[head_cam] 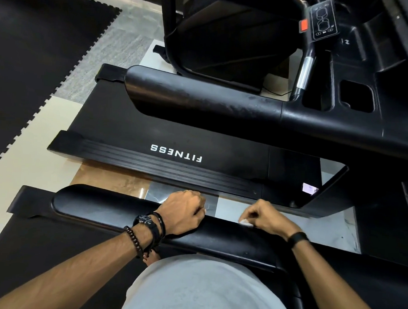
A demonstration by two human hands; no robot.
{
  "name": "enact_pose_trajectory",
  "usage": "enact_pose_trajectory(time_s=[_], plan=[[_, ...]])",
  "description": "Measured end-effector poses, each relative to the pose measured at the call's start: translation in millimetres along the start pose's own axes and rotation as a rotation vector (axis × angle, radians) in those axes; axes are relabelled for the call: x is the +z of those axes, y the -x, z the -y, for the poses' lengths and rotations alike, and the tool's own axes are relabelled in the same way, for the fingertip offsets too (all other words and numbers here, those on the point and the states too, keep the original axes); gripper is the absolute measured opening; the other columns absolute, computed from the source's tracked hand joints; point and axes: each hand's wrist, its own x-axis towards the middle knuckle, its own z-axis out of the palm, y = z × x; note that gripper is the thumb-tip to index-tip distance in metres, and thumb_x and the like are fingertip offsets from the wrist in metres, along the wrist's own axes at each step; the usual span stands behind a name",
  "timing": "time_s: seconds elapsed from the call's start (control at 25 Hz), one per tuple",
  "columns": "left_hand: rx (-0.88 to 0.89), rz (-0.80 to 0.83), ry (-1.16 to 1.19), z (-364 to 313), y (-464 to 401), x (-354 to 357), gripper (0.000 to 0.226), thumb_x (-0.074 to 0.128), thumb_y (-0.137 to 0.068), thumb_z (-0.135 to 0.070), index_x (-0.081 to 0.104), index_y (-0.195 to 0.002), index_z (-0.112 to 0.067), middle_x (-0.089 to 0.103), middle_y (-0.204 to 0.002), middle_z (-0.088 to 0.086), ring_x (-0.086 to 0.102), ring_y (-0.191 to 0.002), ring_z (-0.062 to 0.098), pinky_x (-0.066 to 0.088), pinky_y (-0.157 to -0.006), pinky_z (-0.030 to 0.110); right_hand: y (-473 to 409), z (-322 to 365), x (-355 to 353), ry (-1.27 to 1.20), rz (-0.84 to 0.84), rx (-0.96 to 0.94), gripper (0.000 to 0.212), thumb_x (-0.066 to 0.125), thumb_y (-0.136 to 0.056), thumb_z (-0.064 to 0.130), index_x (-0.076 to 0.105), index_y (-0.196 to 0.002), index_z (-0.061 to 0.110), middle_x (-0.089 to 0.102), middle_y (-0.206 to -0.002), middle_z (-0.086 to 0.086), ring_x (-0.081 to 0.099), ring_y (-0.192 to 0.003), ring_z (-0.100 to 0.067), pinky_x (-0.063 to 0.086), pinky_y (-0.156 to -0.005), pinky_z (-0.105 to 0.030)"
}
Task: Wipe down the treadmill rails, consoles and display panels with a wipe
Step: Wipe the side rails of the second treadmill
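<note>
A black padded treadmill rail (115, 211) runs across the lower part of the view, just in front of my body. My left hand (183, 212) lies on top of it with the fingers curled over its far edge. To the right, my right hand (265, 219) pinches a small white wipe (246, 223) and presses it onto the top of the same rail. A second treadmill stands beyond, with its own black rail (201, 100), a console tray (357, 96) and a small control panel (322, 18).
The neighbouring treadmill's belt and ribbed side step (164, 166), marked FITNESS, lie between the two rails. A strip of glossy tiled floor (116, 178) shows in the gap. Black interlocking floor mats (38, 41) cover the far left.
</note>
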Motion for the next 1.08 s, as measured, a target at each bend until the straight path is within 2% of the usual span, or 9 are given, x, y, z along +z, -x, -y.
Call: enact_pose_trajectory(time_s=[0.2, 0.32, 0.44, 0.56, 0.64, 0.72, 0.84, 0.96, 1.08], plan=[[-0.015, -0.013, -0.011, 1, 1, 0, 0.02, 0.047, -0.097, -0.029, 0.054, -0.082, -0.017, 0.066, -0.097, 0.004, 0.061, -0.09, 0.025, 0.048, -0.08, 0.037, 44, -1, -19, -0.199, -0.071, -0.037, 0.013, 0.076, -0.084, -0.004, 0.081, -0.085, 0.009, 0.078, -0.091, -0.003, 0.071, -0.084, -0.013, 0.053, -0.076, -0.024], [-0.018, -0.016, -0.011, 0, 1, 1, 0.02, 0.047, -0.097, -0.029, 0.052, -0.08, -0.018, 0.066, -0.095, 0.004, 0.061, -0.088, 0.025, 0.048, -0.079, 0.037, 52, -18, -31, -0.158, -0.105, 0.037, 0.023, 0.076, -0.084, -0.002, 0.081, -0.079, 0.019, 0.078, -0.087, 0.0, 0.073, -0.086, -0.011, 0.055, -0.079, -0.026], [-0.013, 0.007, -0.018, 2, 0, 1, 0.023, 0.047, -0.097, -0.029, 0.056, -0.083, -0.014, 0.065, -0.095, 0.004, 0.061, -0.088, 0.026, 0.047, -0.077, 0.036, 24, 8, -7, 0.006, -0.092, -0.036, 0.024, 0.074, -0.087, 0.001, 0.081, -0.081, 0.023, 0.077, -0.086, 0.008, 0.071, -0.083, -0.004, 0.056, -0.081, -0.032], [-0.009, 0.004, -0.022, 0, 2, 1, 0.021, 0.046, -0.097, -0.029, 0.053, -0.082, -0.016, 0.066, -0.096, 0.006, 0.062, -0.09, 0.027, 0.048, -0.078, 0.037, 46, 30, 3, -0.096, -0.077, -0.145, 0.021, 0.073, -0.086, -0.003, 0.081, -0.085, 0.016, 0.073, -0.091, 0.012, 0.07, -0.083, -0.008, 0.052, -0.072, -0.021], [-0.006, -0.006, -0.02, 1, 2, 2, 0.019, 0.046, -0.097, -0.029, 0.051, -0.081, -0.019, 0.066, -0.097, 0.006, 0.062, -0.091, 0.027, 0.049, -0.079, 0.038, 77, 23, -9, -0.143, -0.044, -0.11, 0.021, 0.076, -0.083, -0.005, 0.082, -0.084, 0.016, 0.072, -0.092, 0.015, 0.069, -0.083, -0.006, 0.047, -0.073, -0.015], [-0.002, -0.014, -0.015, 1, 2, 2, 0.019, 0.046, -0.097, -0.028, 0.05, -0.08, -0.02, 0.066, -0.097, 0.006, 0.062, -0.09, 0.027, 0.049, -0.08, 0.039, 82, 9, -22, -0.146, -0.057, -0.041, 0.029, 0.076, -0.083, -0.006, 0.082, -0.081, 0.022, 0.073, -0.092, 0.011, 0.067, -0.08, -0.009, 0.048, -0.072, -0.02], [0.005, -0.002, -0.021, 1, 2, 1, 0.02, 0.045, -0.098, -0.029, 0.049, -0.08, -0.019, 0.066, -0.097, 0.005, 0.062, -0.09, 0.026, 0.048, -0.078, 0.037, 53, 27, -10, -0.058, -0.111, -0.098, 0.031, 0.075, -0.083, -0.004, 0.08, -0.079, 0.026, 0.072, -0.088, 0.006, 0.066, -0.081, -0.014, 0.052, -0.075, -0.033], [0.007, -0.004, -0.027, 0, 4, 0, 0.021, 0.045, -0.098, -0.029, 0.052, -0.082, -0.018, 0.066, -0.098, 0.005, 0.062, -0.09, 0.026, 0.046, -0.078, 0.036, 57, 54, 17, -0.116, -0.052, -0.209, 0.027, 0.075, -0.082, -0.006, 0.08, -0.083, 0.021, 0.07, -0.093, 0.007, 0.067, -0.085, -0.014, 0.051, -0.076, -0.023], [0.013, -0.03, -0.05, -1, 4, 0, 0.02, 0.045, -0.098, -0.028, 0.052, -0.083, -0.018, 0.067, -0.099, 0.006, 0.062, -0.092, 0.026, 0.045, -0.079, 0.037, 95, 38, 2, -0.121, -0.025, -0.129, 0.034, 0.078, -0.078, -0.007, 0.08, -0.08, 0.026, 0.07, -0.093, 0.011, 0.066, -0.082, -0.01, 0.048, -0.072, -0.018]])
